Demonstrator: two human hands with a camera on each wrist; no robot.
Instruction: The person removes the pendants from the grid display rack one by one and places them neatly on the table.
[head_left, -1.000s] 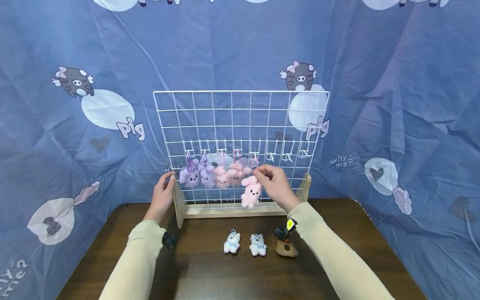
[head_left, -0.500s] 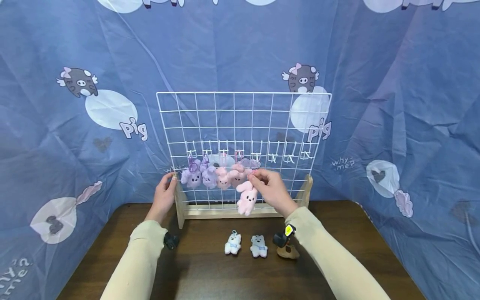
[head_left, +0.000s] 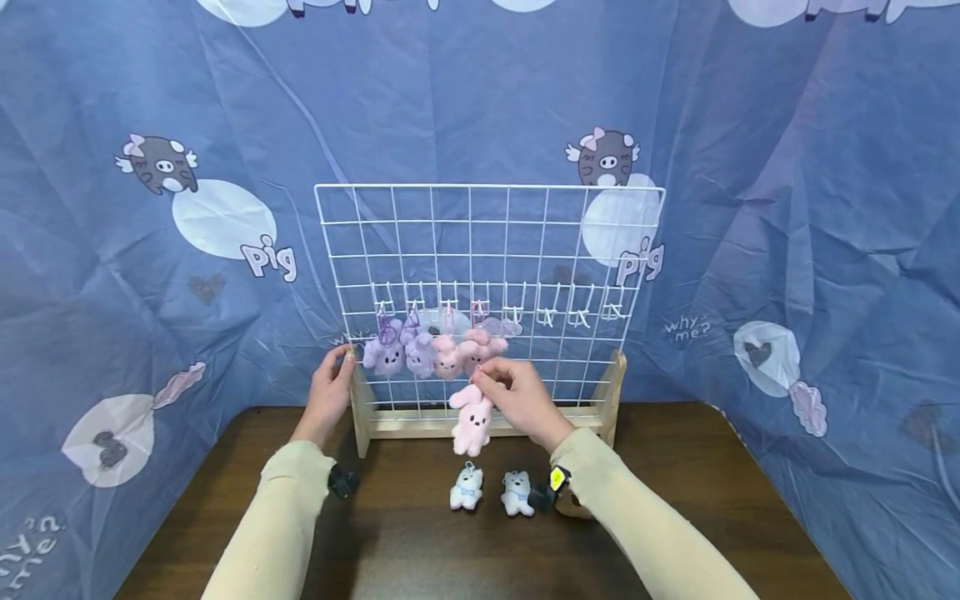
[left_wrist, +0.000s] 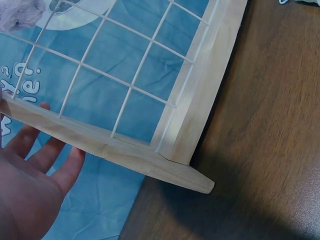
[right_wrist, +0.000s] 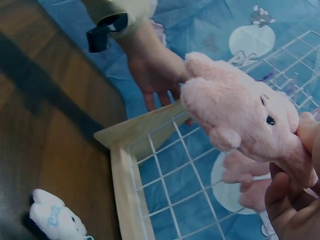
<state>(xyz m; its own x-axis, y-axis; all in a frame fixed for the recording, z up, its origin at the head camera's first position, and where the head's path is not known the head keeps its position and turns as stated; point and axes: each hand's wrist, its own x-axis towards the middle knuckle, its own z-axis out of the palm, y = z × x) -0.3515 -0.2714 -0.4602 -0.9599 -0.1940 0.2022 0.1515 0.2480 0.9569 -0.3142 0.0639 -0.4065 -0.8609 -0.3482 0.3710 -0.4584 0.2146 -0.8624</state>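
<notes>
My right hand pinches a pink bunny plush keychain near its top loop, in front of the white wire grid rack. In the right wrist view the bunny shows its fuzzy body and black eyes, with my thumb and fingers at its ear. At the rack's left end, my left hand grips the wooden upright, its fingers behind the wood in the left wrist view. Two purple bunny plushes and two pink bunny plushes hang from hooks on the grid.
Several bare white hooks line the grid's right half. Two white bear plushes with blue bows lie on the dark wooden table. A brown plush lies partly hidden behind my right sleeve. Blue printed cloth surrounds the table.
My right hand has drawn the pink bunny off the fifth hook and brought it down and left, toward the table. That hook is now bare. My left hand stays on the upright.
</notes>
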